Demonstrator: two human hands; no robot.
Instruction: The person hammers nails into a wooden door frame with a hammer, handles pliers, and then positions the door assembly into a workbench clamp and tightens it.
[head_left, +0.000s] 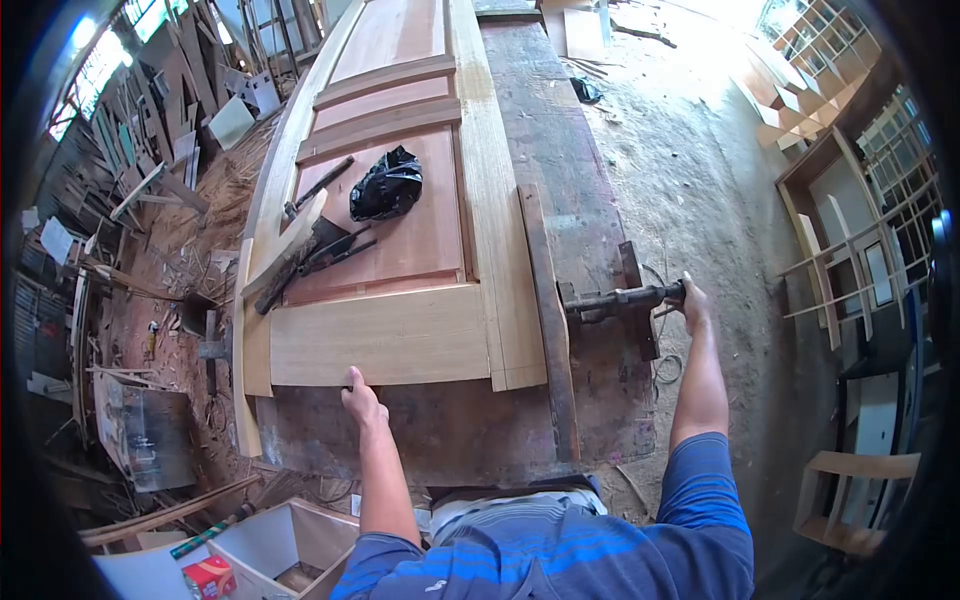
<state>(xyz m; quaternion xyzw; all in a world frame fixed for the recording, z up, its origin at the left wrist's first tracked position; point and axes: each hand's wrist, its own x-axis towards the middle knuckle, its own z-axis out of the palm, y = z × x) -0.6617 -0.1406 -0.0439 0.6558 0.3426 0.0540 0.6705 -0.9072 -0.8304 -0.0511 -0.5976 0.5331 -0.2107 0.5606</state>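
A panelled wooden door [380,335] lies flat on a dark workbench [590,120], its near end towards me. My left hand [364,400] is at that end, its thumb over the edge of the bottom rail and its fingers mostly hidden below. At the right, my right hand [692,303] is closed round the screw end of a dark metal clamp [625,300]. The clamp's screw points at a dark wooden strip [545,320] lying along the door's right side. Another clamp part [212,350] shows beyond the left side, near a pale wooden strip [247,370].
On the door lie a black plastic bag [388,185], a hammer [318,187] and several dark tools [310,262]. Scrap wood [170,110] leans at the left. Wooden frames [850,220] stand along the right. A white box [290,545] is beside me at lower left.
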